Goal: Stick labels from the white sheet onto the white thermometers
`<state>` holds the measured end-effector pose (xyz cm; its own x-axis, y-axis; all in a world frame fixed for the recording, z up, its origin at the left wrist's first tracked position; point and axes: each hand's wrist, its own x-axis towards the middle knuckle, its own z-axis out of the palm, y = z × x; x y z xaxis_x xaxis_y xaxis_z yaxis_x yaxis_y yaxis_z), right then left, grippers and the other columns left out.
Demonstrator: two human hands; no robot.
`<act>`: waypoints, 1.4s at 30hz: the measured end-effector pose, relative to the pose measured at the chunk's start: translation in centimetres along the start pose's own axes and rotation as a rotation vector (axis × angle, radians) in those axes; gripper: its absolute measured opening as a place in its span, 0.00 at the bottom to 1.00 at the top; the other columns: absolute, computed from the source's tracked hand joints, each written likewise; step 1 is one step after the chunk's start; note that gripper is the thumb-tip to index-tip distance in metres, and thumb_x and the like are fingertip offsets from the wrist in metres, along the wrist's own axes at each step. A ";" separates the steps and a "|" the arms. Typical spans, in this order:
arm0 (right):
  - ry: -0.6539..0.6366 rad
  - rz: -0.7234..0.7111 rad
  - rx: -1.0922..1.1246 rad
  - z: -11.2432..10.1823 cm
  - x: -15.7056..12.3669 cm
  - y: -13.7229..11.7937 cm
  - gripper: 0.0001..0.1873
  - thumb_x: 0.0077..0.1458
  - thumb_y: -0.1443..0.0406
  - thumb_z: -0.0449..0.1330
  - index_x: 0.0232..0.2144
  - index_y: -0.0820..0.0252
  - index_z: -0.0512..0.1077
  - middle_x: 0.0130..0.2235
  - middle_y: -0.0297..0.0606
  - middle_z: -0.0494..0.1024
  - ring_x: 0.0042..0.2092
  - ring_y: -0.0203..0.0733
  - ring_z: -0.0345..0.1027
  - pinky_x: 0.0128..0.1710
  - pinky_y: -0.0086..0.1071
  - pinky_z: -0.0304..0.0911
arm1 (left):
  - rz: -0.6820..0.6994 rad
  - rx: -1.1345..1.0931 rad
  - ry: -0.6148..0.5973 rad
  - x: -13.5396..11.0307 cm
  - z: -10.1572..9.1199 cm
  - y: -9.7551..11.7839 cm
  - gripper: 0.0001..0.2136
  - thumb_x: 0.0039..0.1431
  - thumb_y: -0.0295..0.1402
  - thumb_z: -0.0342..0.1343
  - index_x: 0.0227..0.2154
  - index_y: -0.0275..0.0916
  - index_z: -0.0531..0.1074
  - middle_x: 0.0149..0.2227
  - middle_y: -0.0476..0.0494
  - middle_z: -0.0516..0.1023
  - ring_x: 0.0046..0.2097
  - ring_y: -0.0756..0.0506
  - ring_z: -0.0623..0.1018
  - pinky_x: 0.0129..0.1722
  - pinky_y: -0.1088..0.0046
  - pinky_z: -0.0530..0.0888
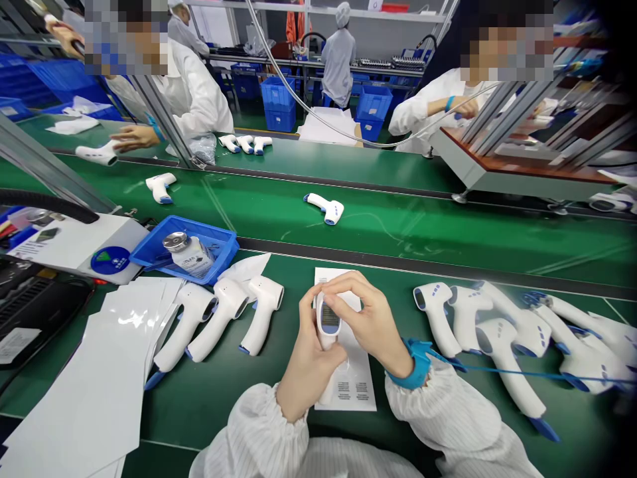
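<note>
An infrared thermometer (pixel 330 322) stands upright in front of me, its small grey display facing me. My left hand (pixel 313 352) is wrapped round its body and handle. My right hand (pixel 368 318), with a blue wrist strap, closes over the top and upper side with its fingers. Beneath both hands lies a white printed label sheet (pixel 361 382). To my left, three white thermometers (pixel 261 305) lie in a row. On my right, several more thermometers (pixel 502 332) lie in a loose group, some with blue parts showing.
A blue tray (pixel 226 255) holds a bottle with a metal cap. White sheets (pixel 94 392) are stacked at the left. Beyond runs a green conveyor belt (pixel 249 206) with thermometers (pixel 328 207) on it. Co-workers (pixel 199 93) sit across. A blue cord (pixel 497 370) stretches right from my strap.
</note>
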<state>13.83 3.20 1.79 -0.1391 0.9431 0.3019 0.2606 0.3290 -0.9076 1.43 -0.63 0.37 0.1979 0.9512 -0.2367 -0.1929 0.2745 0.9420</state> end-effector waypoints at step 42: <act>-0.413 0.204 -0.330 0.8 15.1 7.4 0.24 0.41 0.77 0.63 0.43 0.59 0.69 0.36 0.29 0.74 0.37 0.38 0.69 0.37 0.30 0.66 | 0.300 0.323 0.410 2.3 -8.0 2.3 0.29 0.57 0.41 0.56 0.60 0.46 0.55 0.58 0.37 0.63 0.63 0.36 0.62 0.62 0.52 0.56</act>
<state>12.95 19.82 -0.64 -0.3992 0.9142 -0.0698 0.5975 0.2016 -0.7761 -6.29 3.29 0.07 -0.2194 0.9749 0.0389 0.1318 -0.0099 0.9912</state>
